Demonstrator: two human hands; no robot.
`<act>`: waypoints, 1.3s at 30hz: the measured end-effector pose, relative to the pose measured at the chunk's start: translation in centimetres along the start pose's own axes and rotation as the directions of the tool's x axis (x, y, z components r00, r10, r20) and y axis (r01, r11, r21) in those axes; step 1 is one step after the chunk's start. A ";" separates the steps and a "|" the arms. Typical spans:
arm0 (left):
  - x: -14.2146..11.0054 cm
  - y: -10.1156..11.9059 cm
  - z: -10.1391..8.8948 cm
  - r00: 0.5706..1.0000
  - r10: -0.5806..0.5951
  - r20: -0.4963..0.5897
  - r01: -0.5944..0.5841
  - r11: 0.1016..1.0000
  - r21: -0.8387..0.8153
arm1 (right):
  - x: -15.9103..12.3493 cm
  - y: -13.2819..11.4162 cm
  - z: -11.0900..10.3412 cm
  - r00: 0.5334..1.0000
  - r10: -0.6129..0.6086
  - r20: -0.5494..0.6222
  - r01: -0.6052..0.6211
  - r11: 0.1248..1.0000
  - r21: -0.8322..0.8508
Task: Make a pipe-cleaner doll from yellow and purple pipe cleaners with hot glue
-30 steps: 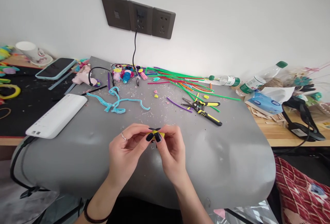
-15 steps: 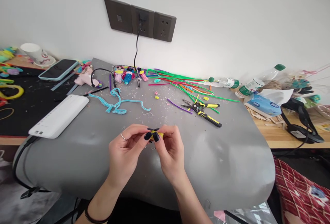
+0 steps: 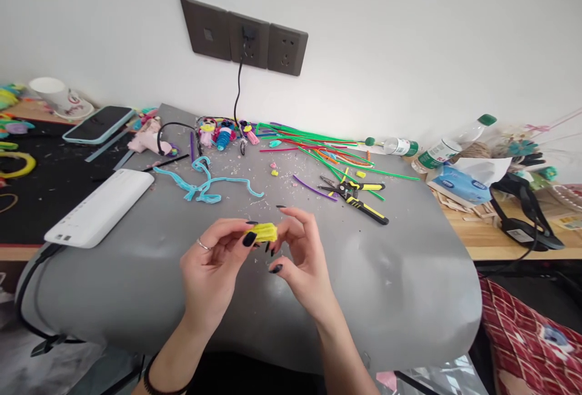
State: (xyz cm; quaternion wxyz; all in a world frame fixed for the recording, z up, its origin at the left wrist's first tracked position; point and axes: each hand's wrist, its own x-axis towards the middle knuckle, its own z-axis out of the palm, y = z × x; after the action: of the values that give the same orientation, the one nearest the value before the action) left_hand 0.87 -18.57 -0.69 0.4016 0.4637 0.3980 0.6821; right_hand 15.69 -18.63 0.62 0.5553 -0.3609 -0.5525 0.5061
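Between thumb and forefinger, my left hand (image 3: 213,255) pinches a small yellow bundle of folded pipe cleaner (image 3: 266,232) above the grey mat (image 3: 386,298). My right hand (image 3: 302,258) is just to the right of the bundle, its thumb and fingers spread apart. Whether a right fingertip still touches the bundle's end, I cannot tell. Beyond my hands lie light-blue pipe cleaners (image 3: 209,187), bent and tangled. Yellow-and-black wire-stripping pliers (image 3: 359,196) rest to the right with their handles apart. A short purple pipe cleaner (image 3: 313,189) lies by their jaws.
At the left are a white power bank (image 3: 102,207) with a cable and a phone (image 3: 99,125). Pipe-cleaner dolls (image 3: 222,134) and loose green pipe cleaners (image 3: 313,134) lie along the wall. On the right stand bottles (image 3: 437,155) and a tissue pack (image 3: 464,182).
My right hand has let its thumb come away and opened out to the right. The yellow bundle, earlier pinched by both hands and mostly hidden, now shows in my left fingers.
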 end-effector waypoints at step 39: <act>1.7 -0.3 -0.6 0.964 -0.098 0.246 0.070 0.990 0.121 | 0.5 1.0 -0.5 0.987 0.157 -0.042 -0.157 0.988 0.012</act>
State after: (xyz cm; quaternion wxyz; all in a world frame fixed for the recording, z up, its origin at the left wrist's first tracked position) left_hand -0.04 -17.01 -0.55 0.4507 0.5507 0.4009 0.5770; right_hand 15.99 -17.83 -0.24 0.5269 -0.4116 -0.5081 0.5429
